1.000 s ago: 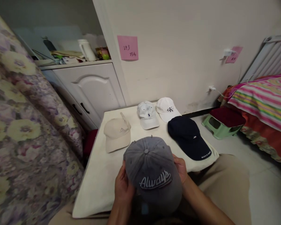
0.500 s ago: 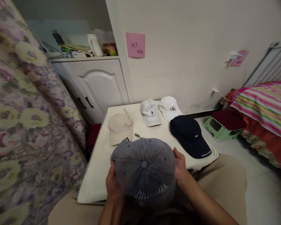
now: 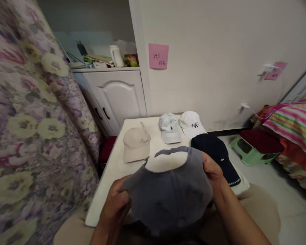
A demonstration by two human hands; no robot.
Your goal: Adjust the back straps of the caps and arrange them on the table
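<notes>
Between my hands is a grey-blue baseball cap [image 3: 168, 194], its back opening and loose strap facing away from me. My left hand [image 3: 117, 197] is closed on the cap's left edge. On the right edge my right hand [image 3: 213, 170] grips it, thumb uppermost. The brim and lettering are out of sight. Beyond it, on the cream-covered table [image 3: 112, 173], lie a beige cap [image 3: 136, 143], a pale blue cap [image 3: 169, 127] and a white cap [image 3: 191, 124]. A navy cap [image 3: 211, 149] sits at the right, partly behind my right hand.
A flowered curtain [image 3: 28, 136] hangs at the left beside a white cabinet [image 3: 119, 95]. The wall [image 3: 206, 51] rises behind the table. To the right stand a green stool [image 3: 255, 146] with a dark red top and a bed with a striped cover [image 3: 293, 122].
Both hands have tipped the grey-blue cap, so its back opening now shows and the front lettering is hidden. The whole view has shifted slightly; the other caps stay in place.
</notes>
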